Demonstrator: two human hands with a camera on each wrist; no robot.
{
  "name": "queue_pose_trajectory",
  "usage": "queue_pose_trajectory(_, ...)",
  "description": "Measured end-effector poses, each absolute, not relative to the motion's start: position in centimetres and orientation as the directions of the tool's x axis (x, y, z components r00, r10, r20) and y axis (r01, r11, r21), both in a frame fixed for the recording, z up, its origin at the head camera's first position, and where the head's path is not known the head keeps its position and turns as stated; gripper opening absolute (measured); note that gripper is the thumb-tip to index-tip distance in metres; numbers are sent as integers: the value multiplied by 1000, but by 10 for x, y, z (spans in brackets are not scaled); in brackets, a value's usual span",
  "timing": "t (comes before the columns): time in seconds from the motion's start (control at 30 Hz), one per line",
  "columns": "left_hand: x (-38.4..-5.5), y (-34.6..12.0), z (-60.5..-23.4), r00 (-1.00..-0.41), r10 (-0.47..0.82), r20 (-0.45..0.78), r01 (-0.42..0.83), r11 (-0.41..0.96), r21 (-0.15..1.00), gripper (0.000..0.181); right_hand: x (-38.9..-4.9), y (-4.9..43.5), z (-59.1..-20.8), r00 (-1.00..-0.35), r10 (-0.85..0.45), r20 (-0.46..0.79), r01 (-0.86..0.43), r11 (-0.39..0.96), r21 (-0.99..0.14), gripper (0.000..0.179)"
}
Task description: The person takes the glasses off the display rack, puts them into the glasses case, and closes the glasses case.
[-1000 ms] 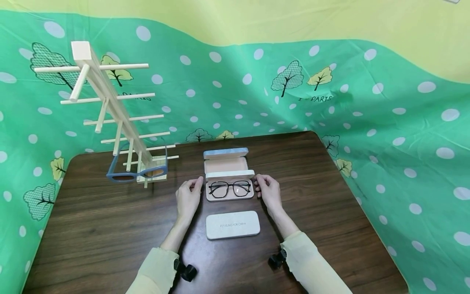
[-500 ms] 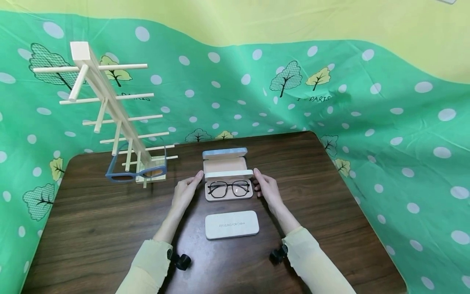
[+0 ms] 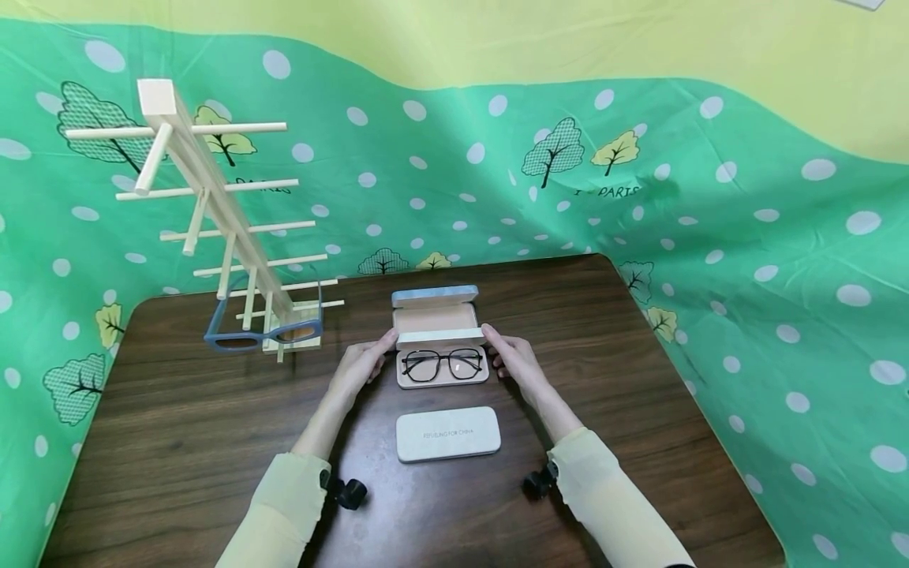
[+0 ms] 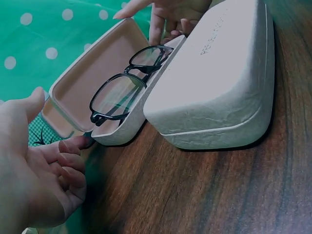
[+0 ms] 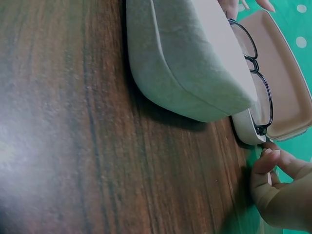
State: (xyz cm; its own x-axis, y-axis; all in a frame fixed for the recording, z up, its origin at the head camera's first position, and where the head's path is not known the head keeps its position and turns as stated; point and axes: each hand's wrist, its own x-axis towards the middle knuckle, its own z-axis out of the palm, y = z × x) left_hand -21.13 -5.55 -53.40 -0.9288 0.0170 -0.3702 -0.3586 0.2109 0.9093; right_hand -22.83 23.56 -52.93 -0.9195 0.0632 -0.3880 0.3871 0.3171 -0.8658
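An open glasses case [image 3: 407,382] stands mid-table with its lid [image 3: 440,337] raised. Black-framed eyeglasses [image 3: 445,357] lie in its base, seen closer in the left wrist view. At the case's left end is my left hand [image 3: 357,367], its thumb at the lid's corner and the other fingers bent near the hinge. My right hand [image 3: 521,364] is at the opposite end, thumb extended to the lid's right corner, other fingers loosely bent below. Nearer to me lies a closed white glasses case [image 3: 448,446] with printed lettering.
Behind the middle case, another open case with a blue lid [image 3: 435,297] shows its pale inside. A wooden peg rack [image 3: 213,177] stands at the left, with blue-framed glasses [image 3: 264,339] hanging low on it. A patterned green cloth [image 3: 440,173] hangs behind the table [image 3: 611,442].
Both thumbs have straightened and moved in to the lid's corners. My left forearm has shifted left and forward. The cases and the eyeglasses have stayed in place.
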Motion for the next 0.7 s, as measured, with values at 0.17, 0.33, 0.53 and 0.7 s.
queue_pose_trajectory(0.17, -213, -55, -535, -929, 51, -366, -347, 216, 913, 65, -232, 237, -527, -910, 39, -413, 404, 315, -859, 72)
queue_pose_trajectory(0.33, -214, -55, -536, -935, 73, -347, -325, 212, 922, 65, -236, 238, -524, -894, 7, -448, 424, 332, -843, 75)
queue_pose_trajectory(0.53, -216, -54, -536, -927, 103, -360, -331, 223, 917, 65, -240, 241, -521, -869, -19, -495, 456, 358, -815, 78)
queue_pose_trajectory(0.7, -216, -53, -536, -926, 116, -359, -329, 217, 919, 66, -242, 242, -521, -864, -40, -502, 453, 374, -809, 77)
